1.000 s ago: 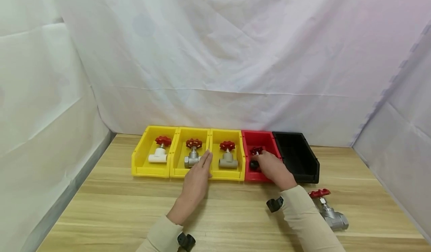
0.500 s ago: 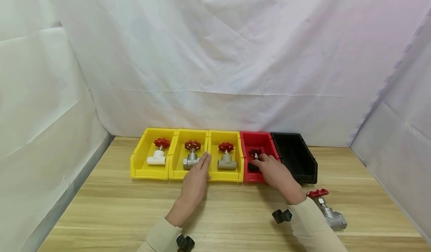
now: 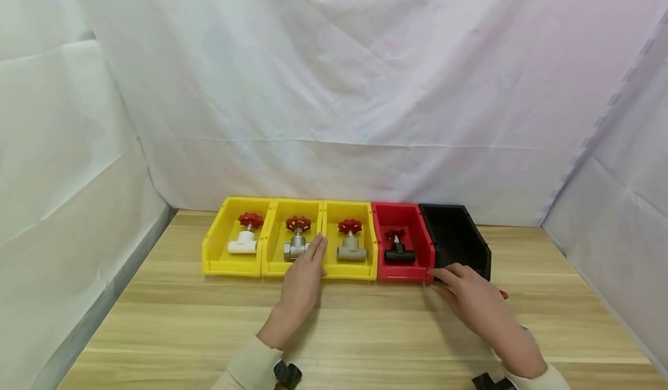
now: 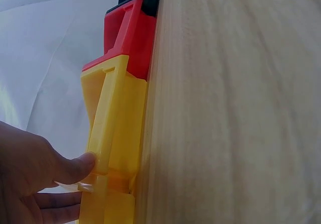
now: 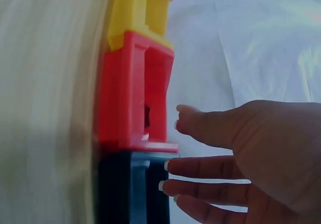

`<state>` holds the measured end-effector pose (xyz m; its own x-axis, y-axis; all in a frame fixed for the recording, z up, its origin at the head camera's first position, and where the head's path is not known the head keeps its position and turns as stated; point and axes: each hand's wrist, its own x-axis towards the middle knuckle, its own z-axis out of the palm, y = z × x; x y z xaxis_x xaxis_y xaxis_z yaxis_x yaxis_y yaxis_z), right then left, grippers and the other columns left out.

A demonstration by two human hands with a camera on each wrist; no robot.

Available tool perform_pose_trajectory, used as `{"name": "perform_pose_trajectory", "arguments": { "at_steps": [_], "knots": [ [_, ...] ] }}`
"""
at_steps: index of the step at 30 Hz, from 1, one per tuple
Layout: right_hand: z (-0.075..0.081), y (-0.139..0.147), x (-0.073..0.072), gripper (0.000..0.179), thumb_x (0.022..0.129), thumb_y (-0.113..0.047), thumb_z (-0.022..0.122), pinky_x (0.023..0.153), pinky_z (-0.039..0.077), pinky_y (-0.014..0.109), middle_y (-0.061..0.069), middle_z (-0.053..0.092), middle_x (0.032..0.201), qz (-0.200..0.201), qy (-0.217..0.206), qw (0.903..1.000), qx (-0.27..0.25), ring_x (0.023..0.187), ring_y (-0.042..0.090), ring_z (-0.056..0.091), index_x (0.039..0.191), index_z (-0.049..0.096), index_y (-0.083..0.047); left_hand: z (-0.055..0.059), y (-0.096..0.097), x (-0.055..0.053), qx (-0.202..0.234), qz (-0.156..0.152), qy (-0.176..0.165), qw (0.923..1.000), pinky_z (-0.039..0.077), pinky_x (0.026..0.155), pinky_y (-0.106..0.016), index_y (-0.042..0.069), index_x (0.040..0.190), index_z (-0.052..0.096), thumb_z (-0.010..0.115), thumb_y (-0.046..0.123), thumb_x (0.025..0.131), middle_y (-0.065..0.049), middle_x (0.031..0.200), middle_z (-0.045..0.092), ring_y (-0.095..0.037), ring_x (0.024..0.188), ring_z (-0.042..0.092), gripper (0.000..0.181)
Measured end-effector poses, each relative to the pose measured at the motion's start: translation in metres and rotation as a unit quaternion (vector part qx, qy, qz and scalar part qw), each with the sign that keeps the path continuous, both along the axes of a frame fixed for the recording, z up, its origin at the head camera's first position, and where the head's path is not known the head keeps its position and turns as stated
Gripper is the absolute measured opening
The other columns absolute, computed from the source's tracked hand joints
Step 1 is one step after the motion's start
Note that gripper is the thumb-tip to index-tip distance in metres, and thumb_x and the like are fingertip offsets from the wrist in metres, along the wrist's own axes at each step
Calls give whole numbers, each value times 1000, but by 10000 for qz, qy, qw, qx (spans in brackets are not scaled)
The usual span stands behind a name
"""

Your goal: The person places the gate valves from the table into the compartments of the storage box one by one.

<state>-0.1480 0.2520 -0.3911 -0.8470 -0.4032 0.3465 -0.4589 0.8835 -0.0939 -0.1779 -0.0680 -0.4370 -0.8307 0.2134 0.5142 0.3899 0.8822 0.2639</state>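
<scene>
My left hand (image 3: 302,283) rests with straight fingers over the join between two yellow bins (image 3: 349,273); in the left wrist view its thumb touches the front rim. Beneath and beside it lie a metal gate valve (image 3: 296,245) and a grey plastic valve (image 3: 351,248), both with red handwheels. Holding nothing, my right hand (image 3: 472,297) is at the front corner where the red bin (image 3: 404,272) meets the black bin (image 3: 455,228). Its fingers are parted in the right wrist view. A black valve (image 3: 399,251) with a dark red handwheel lies inside the red bin.
Leftmost in the row, another yellow bin (image 3: 232,268) holds a white plastic valve (image 3: 243,240). Behind my right hand a bit of red handwheel (image 3: 503,294) shows; the rest of that valve is hidden. White sheeting (image 3: 334,88) encloses the wooden table (image 3: 219,326).
My right hand has let go of the black valve and come out of the red bin, moving right and toward me. It now covers most of the metal valve on the table. The left hand stays put.
</scene>
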Motion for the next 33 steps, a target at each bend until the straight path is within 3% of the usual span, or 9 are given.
{"name": "perform_pose_trajectory", "arguments": {
  "at_steps": [4, 10, 13, 18, 24, 28, 33],
  "knots": [
    [-3, 17, 9, 26, 82, -23, 76, 65, 53, 38, 1, 64, 93, -210, -81, 9997, -73, 82, 19, 62, 106, 72, -16, 1, 0, 0, 7, 12, -64, 10000, 42, 50, -19, 0, 138, 48, 72, -11, 77, -14, 144, 43, -19, 72, 59, 66],
    [-5, 38, 22, 24, 80, -21, 78, 57, 48, 29, -3, 61, 92, -383, -247, 9989, -142, 71, 9, 56, 103, 72, -19, 1, 0, 0, 36, 37, -121, 9999, 40, 49, -18, 1, 138, 48, 72, -13, 77, -13, 145, 43, -18, 72, 58, 68],
    [-8, 50, 28, 25, 77, -25, 80, 59, 49, 31, -4, 60, 94, -503, -378, 9980, -98, 74, 11, 58, 101, 72, -21, 0, 1, 0, 33, 44, -114, 9999, 39, 48, -18, 1, 138, 48, 73, -11, 77, -13, 145, 43, -18, 71, 58, 67],
    [-20, 67, 36, 31, 71, -40, 82, 61, 51, 39, -5, 59, 96, -699, -308, 9971, -9, 83, 18, 60, 97, 72, -26, -1, -1, -1, -3, 41, -110, 9999, 41, 49, -19, 1, 138, 48, 75, -6, 78, -13, 145, 43, -20, 74, 60, 66],
    [-34, 75, 41, 34, 68, -48, 82, 58, 48, 36, -5, 56, 93, -863, -278, 9959, -69, 78, 13, 53, 93, 73, -27, -1, -5, 0, 41, 105, -152, 9998, 39, 48, -19, 1, 138, 48, 74, -6, 79, -13, 145, 43, -23, 77, 61, 66],
    [-36, 85, 45, 40, 65, -57, 79, 60, 47, 34, -5, 53, 98, -889, -470, 9947, 197, 80, 12, 50, 94, 72, -30, -1, -5, 1, 71, 64, -206, 9997, 38, 48, -18, 1, 139, 47, 72, -10, 78, -13, 146, 41, -22, 78, 61, 66],
    [-35, 100, 52, 57, 59, -70, 73, 58, 44, 30, -6, 49, 103, -1082, -1075, 9875, 389, 80, 11, 48, 101, 70, -32, 0, -1, 0, 71, -14, -222, 9997, 39, 48, -18, 0, 138, 47, 72, -11, 78, -14, 145, 42, -23, 78, 61, 67]
  ]
}}
